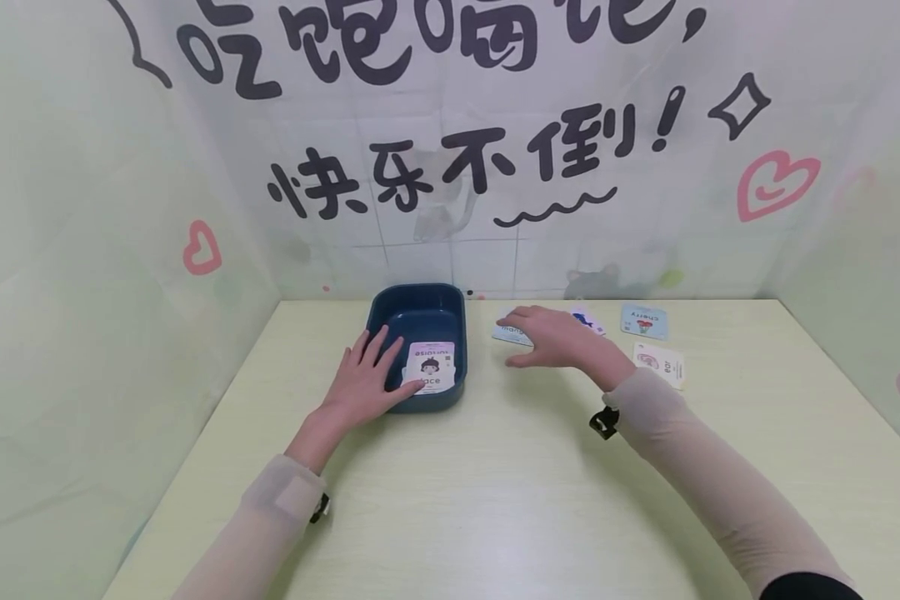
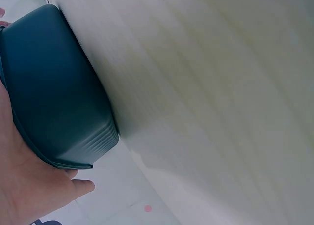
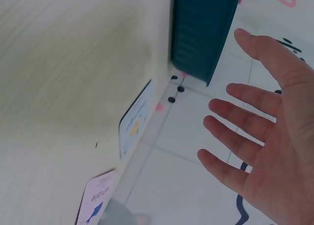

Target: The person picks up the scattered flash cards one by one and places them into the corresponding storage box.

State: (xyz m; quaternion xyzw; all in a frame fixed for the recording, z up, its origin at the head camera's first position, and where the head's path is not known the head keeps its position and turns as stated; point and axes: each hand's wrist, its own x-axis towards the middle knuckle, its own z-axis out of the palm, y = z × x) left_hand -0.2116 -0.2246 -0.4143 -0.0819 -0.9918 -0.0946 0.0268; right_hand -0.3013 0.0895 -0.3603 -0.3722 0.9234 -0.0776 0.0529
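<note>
A dark blue tray (image 1: 417, 310) stands on the pale table, with a face picture card (image 1: 429, 367) lying on other cards in it. My left hand (image 1: 366, 377) rests with straight fingers over the tray's near left rim, thumb touching that card. In the left wrist view the palm (image 2: 22, 185) lies against the tray's outer wall (image 2: 54, 97). My right hand (image 1: 549, 337) is spread flat, palm down, over a light blue card (image 1: 510, 333) just right of the tray. The right wrist view shows its fingers (image 3: 245, 131) straight and apart above that card (image 3: 133, 123), holding nothing.
More picture cards lie on the table's right side: a whale card (image 1: 589, 319) (image 3: 95, 206), a cherry card (image 1: 644, 321) and an ear card (image 1: 661, 365). Printed curtain walls close in the table at the back and on both sides.
</note>
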